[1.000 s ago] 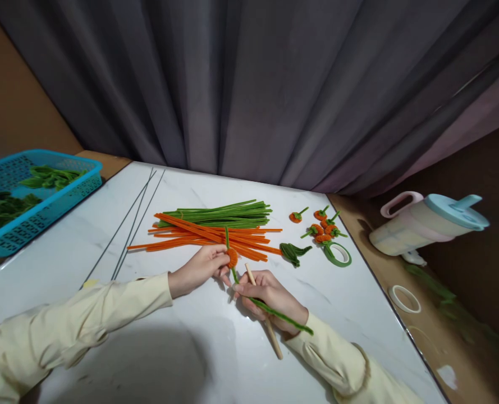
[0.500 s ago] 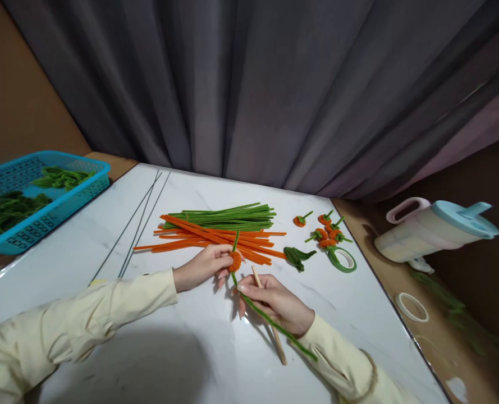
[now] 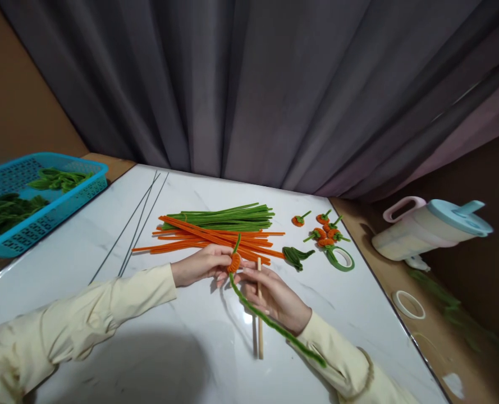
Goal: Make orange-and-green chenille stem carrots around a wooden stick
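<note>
Pipe cleaners, green and orange, are what my hands are busy with on the white table (image 3: pixel 85 280). Going from big to small: the long green pipe cleaner (image 3: pixel 270 322) runs from the little coil down over my right wrist. It now lies lower across my sleeve than a second ago. Next is the wooden stick (image 3: pixel 260 331). It was slanted before; now it stands almost straight up and down under my right hand (image 3: pixel 277 297), so I have turned it. My right fingers (image 3: pixel 249 275) press on the stick and touch the green stem. My left hand (image 3: pixel 202 265) has moved a bit toward the pile of orange pipe cleaners (image 3: pixel 207 240), and its fingers pinch the small orange coil (image 3: pixel 233 262). I think the coil is nearly wound and the green stem is being fixed on.
</note>
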Available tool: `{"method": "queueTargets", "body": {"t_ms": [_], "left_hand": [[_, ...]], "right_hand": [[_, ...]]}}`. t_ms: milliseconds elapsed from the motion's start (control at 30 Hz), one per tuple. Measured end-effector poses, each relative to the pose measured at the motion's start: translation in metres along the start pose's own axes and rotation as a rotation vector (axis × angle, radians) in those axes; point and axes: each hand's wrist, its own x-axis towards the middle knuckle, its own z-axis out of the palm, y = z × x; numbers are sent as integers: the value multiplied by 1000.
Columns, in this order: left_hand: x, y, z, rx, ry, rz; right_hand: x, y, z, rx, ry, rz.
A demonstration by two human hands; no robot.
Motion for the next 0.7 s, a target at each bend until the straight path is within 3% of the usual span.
{"method": "queueTargets", "body": {"t_ms": [200, 367, 567, 700], "left_hand": [[2, -3, 0, 19, -26, 35], [3, -5, -1, 33, -14, 45], [1, -10, 4, 130, 67, 85], [-1, -15, 10, 271, 104, 108]], "right_hand": [[-1, 5, 6, 31, 46, -118], [-1, 11, 8, -132, 35, -230], [-10, 13, 5, -802, 344, -693], [-15, 13, 5, -1180, 347, -908]]}}
